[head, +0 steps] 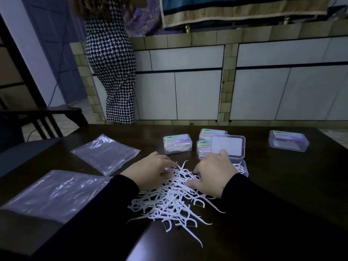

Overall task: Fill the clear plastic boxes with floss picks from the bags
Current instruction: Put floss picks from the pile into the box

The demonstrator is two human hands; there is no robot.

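floss picks (pixel 169 202): loose white heap on the dark table (pixel 282 185), right in front of me, between my two wrists.
left hand (pixel 150 172): i see it palm down on the heap's far left edge, fingers curled into the picks; i cannot tell if it pinches any.
right hand (pixel 212 174): palm down on the heap's far right edge, fingers loosely spread, thumb lying on the picks.
open box (pixel 243 166): just behind my right hand, lid (pixel 228 147) raised, a few picks inside.
closed boxes: one (pixel 177 144) behind the heap, two (pixel 207 140) stacked beside the lid, one (pixel 289 141) well apart at far right.
plastic bags: one (pixel 105 154) at left, one (pixel 50 194) nearer me, both lying flat.
person in a houndstooth dress (pixel 111 59): standing beyond the table.
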